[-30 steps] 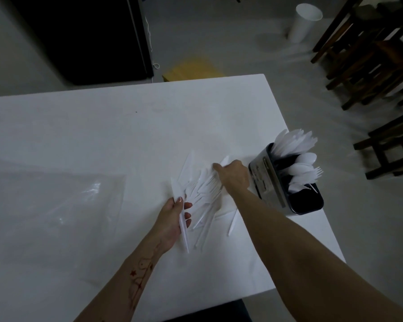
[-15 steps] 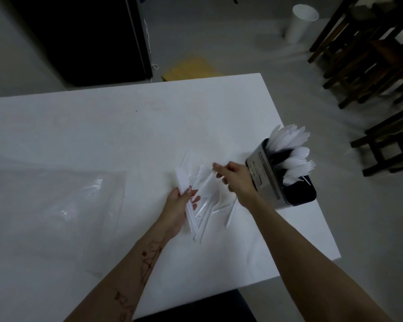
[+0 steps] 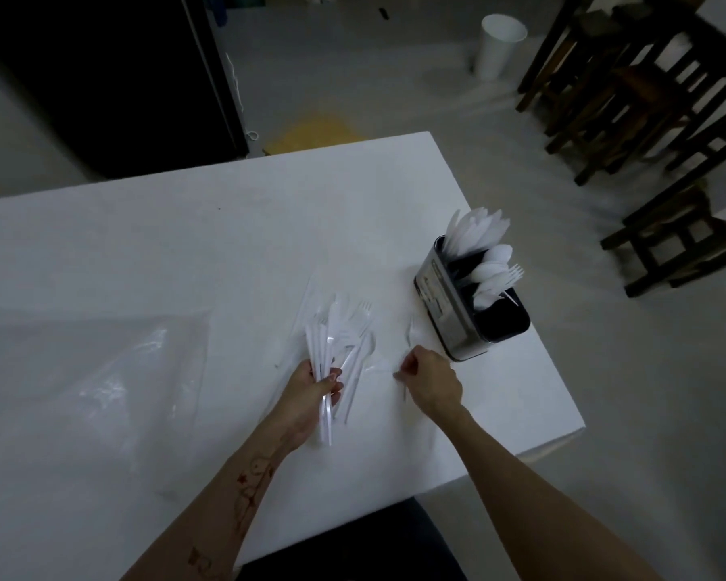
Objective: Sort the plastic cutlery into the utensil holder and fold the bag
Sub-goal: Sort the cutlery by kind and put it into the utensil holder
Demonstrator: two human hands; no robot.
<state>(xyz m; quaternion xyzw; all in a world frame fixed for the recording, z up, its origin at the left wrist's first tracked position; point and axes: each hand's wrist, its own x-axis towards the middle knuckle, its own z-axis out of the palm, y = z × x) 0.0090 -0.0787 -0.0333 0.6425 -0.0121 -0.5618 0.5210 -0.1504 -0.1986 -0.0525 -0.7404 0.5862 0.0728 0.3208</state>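
Note:
Loose white plastic cutlery point(image 3: 346, 329) lies in a small heap on the white table point(image 3: 185, 245). My left hand point(image 3: 311, 387) grips a bunch of white knives and forks by their handles. My right hand point(image 3: 430, 381) pinches a single thin white piece, apparently a knife point(image 3: 408, 334), just left of the utensil holder. The metal utensil holder point(image 3: 453, 316) stands near the table's right edge with knives, spoons and forks upright in it. A clear plastic bag point(image 3: 89, 387) lies flat on the left of the table.
The table's right edge and near corner are close to the holder. Dark wooden chairs point(image 3: 646, 98) stand at the right on the floor. A white cup-shaped bin point(image 3: 499, 46) is on the floor beyond. A black cabinet point(image 3: 101, 77) stands at the back left.
My left hand has gathered more pieces into its bunch and drawn back towards me. My right hand left the heap and moved right and nearer, pinching one piece beside the holder.

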